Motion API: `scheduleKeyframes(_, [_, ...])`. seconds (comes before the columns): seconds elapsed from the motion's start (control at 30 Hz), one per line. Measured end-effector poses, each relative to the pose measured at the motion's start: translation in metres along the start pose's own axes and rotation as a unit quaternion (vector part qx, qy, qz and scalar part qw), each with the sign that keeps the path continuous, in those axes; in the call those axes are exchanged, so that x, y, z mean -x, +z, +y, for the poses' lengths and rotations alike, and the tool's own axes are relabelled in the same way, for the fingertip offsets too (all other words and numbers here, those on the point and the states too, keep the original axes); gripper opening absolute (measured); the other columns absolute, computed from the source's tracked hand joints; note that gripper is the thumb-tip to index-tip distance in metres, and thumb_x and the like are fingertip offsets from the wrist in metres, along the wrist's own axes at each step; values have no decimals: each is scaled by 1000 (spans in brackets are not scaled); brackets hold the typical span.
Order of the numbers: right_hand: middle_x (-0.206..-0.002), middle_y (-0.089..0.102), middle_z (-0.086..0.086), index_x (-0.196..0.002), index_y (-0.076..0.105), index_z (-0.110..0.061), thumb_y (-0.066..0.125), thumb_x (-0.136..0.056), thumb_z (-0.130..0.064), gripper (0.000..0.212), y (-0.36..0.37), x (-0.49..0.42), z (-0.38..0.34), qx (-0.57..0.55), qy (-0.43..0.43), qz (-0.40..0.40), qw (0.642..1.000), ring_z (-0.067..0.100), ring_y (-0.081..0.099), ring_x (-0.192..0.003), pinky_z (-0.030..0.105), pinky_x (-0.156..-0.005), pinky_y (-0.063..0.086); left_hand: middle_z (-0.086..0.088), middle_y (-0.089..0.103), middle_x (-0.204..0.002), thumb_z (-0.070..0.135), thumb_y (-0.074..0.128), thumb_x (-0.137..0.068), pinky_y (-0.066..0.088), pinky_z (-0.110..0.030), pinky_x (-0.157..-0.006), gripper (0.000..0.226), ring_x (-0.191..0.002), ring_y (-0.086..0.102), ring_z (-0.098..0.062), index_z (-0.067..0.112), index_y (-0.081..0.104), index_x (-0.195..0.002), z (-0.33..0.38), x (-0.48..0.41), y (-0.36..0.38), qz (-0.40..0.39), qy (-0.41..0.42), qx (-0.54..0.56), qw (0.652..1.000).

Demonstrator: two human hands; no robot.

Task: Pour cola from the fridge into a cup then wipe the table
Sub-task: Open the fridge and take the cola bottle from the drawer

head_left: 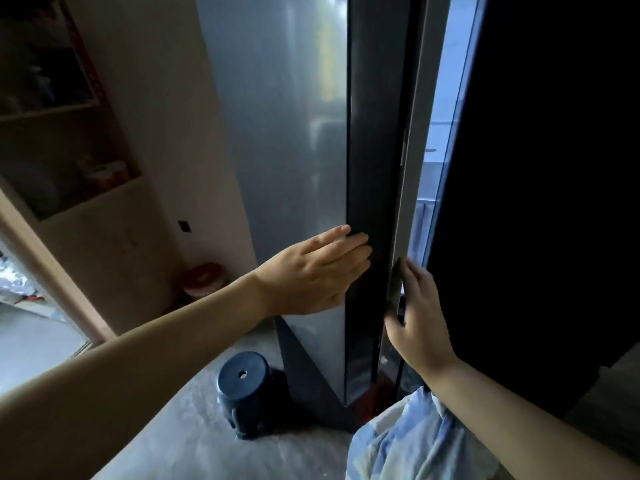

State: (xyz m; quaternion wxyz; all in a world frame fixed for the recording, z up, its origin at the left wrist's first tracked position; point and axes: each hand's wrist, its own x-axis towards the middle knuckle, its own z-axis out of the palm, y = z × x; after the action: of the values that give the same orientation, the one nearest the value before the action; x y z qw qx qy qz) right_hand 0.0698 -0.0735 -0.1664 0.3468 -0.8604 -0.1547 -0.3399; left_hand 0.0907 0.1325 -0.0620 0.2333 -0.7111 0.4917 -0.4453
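A tall fridge fills the view, with a grey door (291,133) on the left and a dark door (536,168) on the right. Between them a narrow gap (443,116) shows the lit interior and some shelf edges. My left hand (311,275) lies flat on the grey door, fingers stretched out, tips touching its dark side edge. My right hand (415,313) has its fingers curled around the pale door edge (412,168) beside the gap. No cola, cup or table is in view.
A dark blue plastic stool (244,393) stands on the floor at the foot of the fridge. A red and white pot (204,278) sits by the wall. Wooden shelves (62,109) with blurred items are at the left. Light blue clothing (415,441) shows at the bottom.
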Motion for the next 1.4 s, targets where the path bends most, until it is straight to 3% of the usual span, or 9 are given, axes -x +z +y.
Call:
scheduleKeyframes(0.17, [-132, 47, 14, -140, 40, -1, 66, -76, 4, 69, 4, 15, -8, -5, -28, -35, 999, 21, 42, -125, 34, -106, 37, -5, 56, -137, 26, 41, -92, 30, -38, -113, 47, -130, 49, -20, 11, 56, -133, 27, 18, -11, -62, -16, -29, 998])
scheduleKeyframes(0.4, [-133, 45, -5, -136, 44, -7, 51, -84, 2, 53, 6, 21, -10, -69, -60, -82, 992, -3, 37, -127, 13, -107, 29, -12, 45, -146, 20, 36, -91, 28, -39, -115, 52, -137, 40, -25, 3, 46, -140, 76, 39, -15, -129, -122, -1, 984])
scheduleKeyframes(0.57, [-151, 34, 5, -144, 36, -8, 43, -87, -12, 57, 34, 27, -8, -52, -87, -284, 954, 17, 28, -141, 34, -113, 30, -13, 41, -149, 16, 29, -95, 19, -41, -117, 52, -140, 34, -28, 0, 36, -144, 86, 68, -20, -146, -155, -6, 977])
scheduleKeyframes(0.7, [-138, 49, -1, -137, 45, -12, 49, -78, -3, 60, 58, 44, -22, -88, -118, -352, 924, 14, 48, -124, 9, -98, 33, -14, 37, -151, 15, 22, -97, 10, -43, -119, 51, -141, 26, -30, 1, 34, -144, 96, 92, -28, -167, -176, -3, 970])
scheduleKeyframes(0.77, [-129, 55, 0, -133, 48, -11, 60, -75, -1, 60, 68, 47, -28, -73, -135, -356, 922, 13, 50, -114, 10, -92, 37, -15, 36, -151, 15, 20, -98, 9, -43, -120, 50, -141, 25, -31, 0, 35, -144, 101, 104, -31, -177, -182, 6, 967])
scheduleKeyframes(1.0, [-152, 34, 3, -146, 32, -13, 54, -85, -13, 64, 109, 37, -38, -4, -205, -410, 889, 16, 28, -140, 30, -115, 26, -14, 24, -155, 17, 33, -94, 7, -43, -120, 54, -146, 12, -30, 1, 32, -146, 112, 147, -43, -194, -259, 28, 946])
scheduleKeyframes(1.23, [-160, 2, 7, -151, 6, -9, 46, -93, -21, 72, 139, 38, -47, 88, -197, -466, 858, 18, -5, -147, 29, -119, -1, -14, 30, -154, 24, 56, -81, 15, -42, -120, 68, -145, 19, -29, 4, 39, -144, 142, 176, -52, -257, -391, 115, 876])
scheduleKeyframes(1.33, [-159, -2, 5, -150, 2, -10, 46, -91, -11, 74, 151, 40, -59, 44, -201, -474, 856, 12, -13, -143, 20, -115, -9, -14, 35, -152, 30, 63, -83, 24, -43, -116, 69, -144, 22, -28, 4, 40, -143, 157, 175, -41, -290, -475, 172, 813])
scheduleKeyframes(1.4, [-159, 0, 2, -150, 5, -13, 47, -90, -6, 74, 156, 33, -63, 15, -204, -483, 851, 5, -14, -139, 18, -112, -8, -12, 20, -158, 34, 51, -92, 8, -39, -119, 70, -146, 2, -22, 6, 23, -150, 160, 174, -29, -335, -527, 209, 753])
